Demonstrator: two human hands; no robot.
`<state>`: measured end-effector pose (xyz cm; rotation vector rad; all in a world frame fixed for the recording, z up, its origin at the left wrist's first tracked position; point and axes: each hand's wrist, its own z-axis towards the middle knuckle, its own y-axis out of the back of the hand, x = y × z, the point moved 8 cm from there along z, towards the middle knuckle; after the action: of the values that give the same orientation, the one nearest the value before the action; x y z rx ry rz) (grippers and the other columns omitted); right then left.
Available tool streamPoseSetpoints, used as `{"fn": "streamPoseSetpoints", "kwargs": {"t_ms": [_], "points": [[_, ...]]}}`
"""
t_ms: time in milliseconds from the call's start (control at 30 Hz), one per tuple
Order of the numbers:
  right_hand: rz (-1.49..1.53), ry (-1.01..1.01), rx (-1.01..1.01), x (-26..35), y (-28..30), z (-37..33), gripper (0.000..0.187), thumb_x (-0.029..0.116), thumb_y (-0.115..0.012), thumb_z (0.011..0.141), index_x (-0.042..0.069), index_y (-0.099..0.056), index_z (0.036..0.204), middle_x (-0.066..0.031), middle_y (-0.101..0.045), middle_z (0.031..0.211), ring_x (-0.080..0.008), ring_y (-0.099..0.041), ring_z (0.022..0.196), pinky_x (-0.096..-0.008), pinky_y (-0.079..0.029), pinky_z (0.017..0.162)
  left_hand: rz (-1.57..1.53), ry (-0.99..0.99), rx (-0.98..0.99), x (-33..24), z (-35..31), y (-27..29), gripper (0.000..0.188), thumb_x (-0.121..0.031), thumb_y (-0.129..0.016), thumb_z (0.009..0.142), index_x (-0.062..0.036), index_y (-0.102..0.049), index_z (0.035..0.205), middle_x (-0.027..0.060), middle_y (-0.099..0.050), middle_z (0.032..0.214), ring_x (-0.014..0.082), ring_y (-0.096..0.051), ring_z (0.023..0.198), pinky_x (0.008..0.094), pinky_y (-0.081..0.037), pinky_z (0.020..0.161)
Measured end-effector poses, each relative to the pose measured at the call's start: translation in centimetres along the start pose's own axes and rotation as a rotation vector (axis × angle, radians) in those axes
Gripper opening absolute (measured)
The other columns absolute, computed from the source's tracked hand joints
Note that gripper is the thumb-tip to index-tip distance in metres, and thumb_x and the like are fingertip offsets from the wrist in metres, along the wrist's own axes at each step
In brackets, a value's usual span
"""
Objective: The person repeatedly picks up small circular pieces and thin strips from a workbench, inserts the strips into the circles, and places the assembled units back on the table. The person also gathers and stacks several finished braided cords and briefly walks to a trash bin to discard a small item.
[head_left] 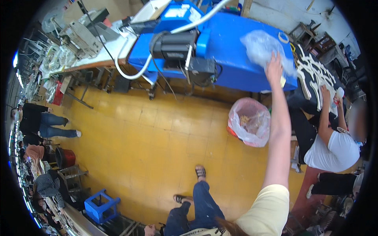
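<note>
A crumpled, translucent plastic bag (258, 46) lay beneath the extended fingers of the right hand (273, 69), mostly leftward. Whether they or the near left hand (149, 230) gripped anything, I couldn't tell.

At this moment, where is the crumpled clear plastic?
In the head view, the crumpled clear plastic lies at upper right, on the right end of the blue surface, with the right hand at its near side.

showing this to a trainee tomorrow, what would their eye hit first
Likely the long blue bench across the top, where the right hand's fingers touch crumpled clear plastic near its right end. Below, the yellow floor fills the middle, with a plastic-lined bin standing right of centre.
</note>
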<state>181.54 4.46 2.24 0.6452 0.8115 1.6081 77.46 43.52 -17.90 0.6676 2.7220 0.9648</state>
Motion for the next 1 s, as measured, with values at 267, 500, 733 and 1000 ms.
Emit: {"fn": "streamPoseSetpoints", "kwargs": {"t_ms": [267, 500, 733, 1000], "points": [[-0.213, -0.089, -0.061, -1.6, 0.8, -6.4, 0.082, 0.048, -0.066, 0.087, 0.017, -0.029, 0.153, -0.0248, -0.033, 0.152, -0.0399, -0.055, 0.120, -0.0535, -0.049, 0.082, -0.334, 0.204, -0.001, -2.1, -5.2, -0.1, 0.033, -0.031, -0.060, 0.091, 0.0007, -0.065, 0.083, 0.0214, -0.067, 0.079, 0.0404, -0.066, 0.083, 0.0426, -0.052, 0.076], [0.351, -0.262, 0.561, 8.3, -3.4, -42.8, 0.066, 0.039, -0.053, 0.099, -0.002, -0.034, 0.147, -0.0327, -0.043, 0.140, -0.0431, -0.041, 0.133, -0.0464, -0.030, 0.113, -0.355, 0.201, 0.070, -11.6, -4.0, 0.5, 0.035, -0.031, -0.057, 0.094, 0.0033, -0.066, 0.098, 0.0238, -0.069, 0.087, 0.0354, -0.069, 0.085, 0.0425, -0.053, 0.076], [0.675, 0.032, 1.596, 22.1, 5.8, -75.5, 0.038, 0.033, -0.052, 0.100, 0.001, -0.058, 0.118, -0.0119, -0.065, 0.103, -0.0259, -0.060, 0.095, -0.0386, -0.048, 0.089, -0.675, 0.417, -0.261, -5.4, -11.1, -2.9, 0.034, -0.026, -0.059, 0.093, 0.0025, -0.067, 0.110, 0.0225, -0.071, 0.101, 0.0339, -0.069, 0.100, 0.0396, -0.054, 0.089], [0.005, 1.557, 1.462, 27.4, -2.8, -62.2, 0.042, 0.040, -0.057, 0.088, 0.001, -0.070, 0.097, -0.0238, -0.068, 0.105, -0.0407, -0.066, 0.097, -0.0475, -0.053, 0.084, -1.008, 0.753, -0.330, 2.5, -25.2, -23.3, 0.033, -0.030, -0.060, 0.090, -0.0009, -0.071, 0.102, 0.0208, -0.071, 0.099, 0.0362, -0.068, 0.097, 0.0430, -0.053, 0.089]]}}
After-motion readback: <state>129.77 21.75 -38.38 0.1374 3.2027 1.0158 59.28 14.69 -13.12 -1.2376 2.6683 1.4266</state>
